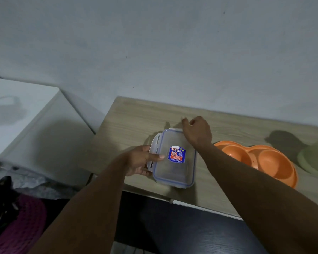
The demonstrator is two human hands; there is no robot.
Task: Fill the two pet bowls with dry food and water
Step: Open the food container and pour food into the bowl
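A clear plastic container (pixel 174 171) with a blue-rimmed lid and a blue and red label sits on the wooden table (pixel 136 121). My left hand (pixel 141 160) grips its left side, thumb on the lid, beside the raised left clip. My right hand (pixel 197 131) is at the far edge of the lid, fingers curled on the far clip. What the container holds cannot be made out. To the right lies an orange double pet bowl (pixel 273 162), both hollows bare; my right forearm crosses its left end.
A pale green object (pixel 314 158) sits at the table's right edge. A white appliance top (pixel 22 114) stands to the left, below table level. A dark bag and a purple woven thing (pixel 20 226) lie at the lower left. The wall runs right behind the table.
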